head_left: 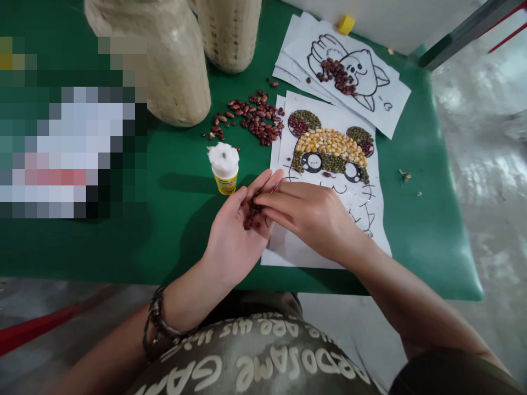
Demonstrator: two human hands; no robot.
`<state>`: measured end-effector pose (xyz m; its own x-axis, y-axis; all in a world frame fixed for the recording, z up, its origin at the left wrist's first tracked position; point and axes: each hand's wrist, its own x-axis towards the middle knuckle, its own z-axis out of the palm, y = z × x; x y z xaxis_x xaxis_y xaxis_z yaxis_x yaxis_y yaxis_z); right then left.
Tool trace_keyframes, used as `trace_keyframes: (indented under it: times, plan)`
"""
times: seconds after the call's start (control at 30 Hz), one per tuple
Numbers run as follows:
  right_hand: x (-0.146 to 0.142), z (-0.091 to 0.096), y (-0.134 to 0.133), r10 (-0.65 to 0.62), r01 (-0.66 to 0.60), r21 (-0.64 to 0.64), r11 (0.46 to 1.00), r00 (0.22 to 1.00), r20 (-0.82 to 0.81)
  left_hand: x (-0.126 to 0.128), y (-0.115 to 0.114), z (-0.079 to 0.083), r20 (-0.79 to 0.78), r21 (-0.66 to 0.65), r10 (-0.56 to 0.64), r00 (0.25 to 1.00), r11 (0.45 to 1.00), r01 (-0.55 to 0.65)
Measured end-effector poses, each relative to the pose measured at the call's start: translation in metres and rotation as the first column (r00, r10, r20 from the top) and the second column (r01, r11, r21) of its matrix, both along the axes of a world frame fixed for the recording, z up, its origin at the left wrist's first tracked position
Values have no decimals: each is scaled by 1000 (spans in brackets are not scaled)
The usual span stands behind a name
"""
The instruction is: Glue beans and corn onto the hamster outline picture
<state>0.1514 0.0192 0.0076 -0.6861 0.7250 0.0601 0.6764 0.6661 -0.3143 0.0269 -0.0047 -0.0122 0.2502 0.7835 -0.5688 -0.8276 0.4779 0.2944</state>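
My left hand [236, 236] is turned palm up and cupped, with several dark red beans [250, 219] and some dark green ones lying in it. Over that palm, the fingertips of my right hand [313, 211] pinch together among the beans; what exactly they grip is too small to make out. Partly under my right hand lies a paper with an animal drawing [376, 219]. Yellow corn kernels [329, 144], green mung beans [335, 163] and red beans cover its forehead, ears and eye area. A small glue tub [225, 181] with white glue on top stands just beyond my left fingers.
Loose red beans [263, 120] are scattered on the green table [173, 241]. Two large cloudy jars [177, 66] stand at the back left. More drawings [381, 118], one bearing beans, and a yellow cap [346, 24] lie at the back right. A blurred-out patch covers the left.
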Motion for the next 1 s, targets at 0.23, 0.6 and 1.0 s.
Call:
trace_keyframes:
  times: [0.23,0.6,1.0]
  plan:
    - [1,1,4,-17,15,-40,999,999,-40,0,0,0,4,-2,16,1000,1000,-16]
    - [0,1,4,-7,5,-103,995,1000,-20,-1,0,0,-6,16,-6,1000,1000,6]
    - [-15,11,-3,-68,87,-58,994,960,271,1,-1,-2,-28,28,-33,999,999,34]
